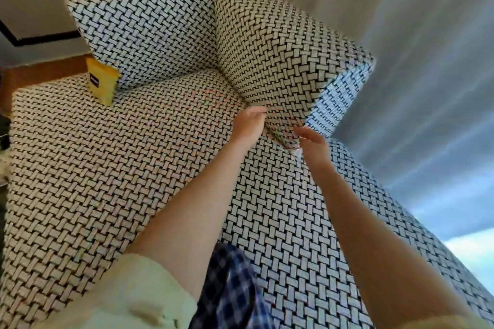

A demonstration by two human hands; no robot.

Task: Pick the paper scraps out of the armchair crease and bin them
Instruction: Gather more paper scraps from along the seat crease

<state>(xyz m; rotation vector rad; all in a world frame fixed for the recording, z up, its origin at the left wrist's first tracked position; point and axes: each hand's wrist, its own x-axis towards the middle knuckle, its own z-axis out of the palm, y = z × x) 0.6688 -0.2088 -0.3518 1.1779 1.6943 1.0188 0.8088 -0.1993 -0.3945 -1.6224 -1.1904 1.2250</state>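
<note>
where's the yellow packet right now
In the head view, the yellow packet stands upright at the upper left. It sits on the seat cushion, right at the foot of the back cushion near its left end.

Left hand (250,121) at armchair (120,168) crease; right hand (311,145) touches pale scrap (296,153).

One head cam, wide-angle, frame rolled.
Looks forward-down onto the armchair (107,168) seat from close above; forearms (192,208) enter at 6 o'clock, armrest (280,56) at 1 o'clock.
</note>
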